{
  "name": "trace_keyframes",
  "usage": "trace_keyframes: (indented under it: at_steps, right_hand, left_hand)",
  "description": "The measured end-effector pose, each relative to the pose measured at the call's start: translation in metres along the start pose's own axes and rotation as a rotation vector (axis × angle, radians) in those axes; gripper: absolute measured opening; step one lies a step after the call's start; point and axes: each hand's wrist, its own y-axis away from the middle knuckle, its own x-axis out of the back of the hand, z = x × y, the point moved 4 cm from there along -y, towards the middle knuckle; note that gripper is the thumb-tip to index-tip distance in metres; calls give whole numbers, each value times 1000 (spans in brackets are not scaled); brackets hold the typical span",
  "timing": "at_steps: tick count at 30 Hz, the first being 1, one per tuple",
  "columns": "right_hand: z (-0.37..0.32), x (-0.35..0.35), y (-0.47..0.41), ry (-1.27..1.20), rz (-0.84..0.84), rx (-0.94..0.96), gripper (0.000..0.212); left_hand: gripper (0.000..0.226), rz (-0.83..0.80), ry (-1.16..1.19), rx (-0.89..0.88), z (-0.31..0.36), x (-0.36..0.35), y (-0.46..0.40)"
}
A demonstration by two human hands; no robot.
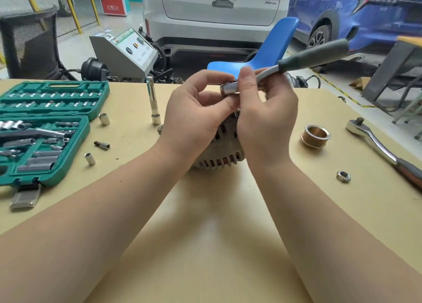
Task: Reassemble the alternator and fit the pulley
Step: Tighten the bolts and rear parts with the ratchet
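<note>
At the far left of the worktop point(137, 188) lies an open green socket case point(45, 129), its trays filled with sockets and bits. Just right of it, loose on the worktop, are a short socket point(104, 118), a bit adapter point(102, 145) and another small socket point(90, 158). Further right an extension bar point(153, 100) stands upright on a socket.

In the middle, the alternator point(220, 152) sits on the worktop, its slotted grey housing showing copper windings, mostly hidden behind both hands. The left hand point(194, 115) is curled above it, fingers and thumb pinching the head of a small ratchet point(296, 63). The right hand point(265, 115) grips the same ratchet just behind its head, thumb upright against the metal shank; the green handle slants up to the right.

To the right, well apart from the alternator, the grooved pulley point(315, 136) rests on the worktop. Near it lies a hex nut point(343, 176), and at the far right a large ratchet wrench point(383, 152) lies diagonally.
</note>
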Motion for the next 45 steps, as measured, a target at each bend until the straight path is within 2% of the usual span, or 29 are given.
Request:
trace_keyframes:
  at_steps: [2, 3, 5, 7, 9, 10, 12, 15, 17, 19, 23, 25, 26, 28, 31, 33, 35, 38, 39, 41, 43, 45]
  right_hand:
    - [-3, -1, 6, 96, 45, 133, 15]
    - [-1, -2, 3, 71, 23, 119, 16]
    - [6, -5, -10, -127, -93, -72, 21]
    - [14, -8, -20, -381, -244, -379, 27]
    - [19, -8, -23, -461, -362, -566, 32]
    - [21, -8, -23, -461, -374, -564, 32]
    - [19, -6, -20, -408, -287, -403, 26]
    - [0, 1, -4, 26, -33, 50, 16]
    - [-8, 0, 3, 187, 46, 213, 13]
    - [-6, -1, -2, 133, -4, 152, 16]
    - [13, -3, -21, -428, -275, -401, 22]
    - [19, -3, -21, -502, -364, -550, 26]
    - [20, -2, -21, -487, -358, -529, 27]
    - [15, -1, -17, -392, -247, -341, 22]
    - [-1, 3, 0, 18, -23, 92, 11]
    - [-5, 0, 7, 130, 17, 220, 9]
    - [1, 0, -5, -13, -60, 96, 12]
    - [15, -2, -26, -468, -350, -437, 21]
    - [17, -3, -26, -530, -414, -547, 24]
    - [20, -2, -24, -513, -394, -516, 23]
    - [17, -1, -19, -411, -235, -302, 18]
    - [9, 1, -7, -189, -54, -98, 13]
  left_hand:
    - [22, 12, 23, 8, 0, 0, 0]
    - [22, 18, 20, 11, 0, 0, 0]
    - [25, 23, -15, 18, 0, 0, -2]
    - [26, 19, -36, 26, 0, 1, -4]
    - [27, 12, -24, 27, 0, 2, -4]
    - [27, 9, -26, 24, -1, 2, -4]
    - [27, 1, -38, 9, -2, 1, -3]
    - [27, 13, 5, -14, -3, 1, -1]
    - [25, 38, 21, -18, -3, 3, -1]
    - [24, 44, 8, -14, -4, 4, -2]
    - [26, 12, -12, -15, -4, 4, -4]
    - [26, -5, 6, -21, -3, 3, -3]
    - [26, -10, 13, -26, -3, 2, -3]
    - [28, -10, 17, -37, -4, 2, -2]
    - [27, 14, 51, -39, -5, 3, -1]
    - [25, 25, 74, -28, -4, 3, -1]
    - [26, 27, 50, -13, -4, 3, -2]
    - [29, 2, 2, -4, -3, 3, -4]
    - [29, -13, 8, -3, -3, 3, -4]
    - [29, -26, 28, -6, -2, 2, -3]
    - [30, -9, 30, -19, -3, 3, -3]
    - [34, 27, 39, -32, -4, 4, -2]
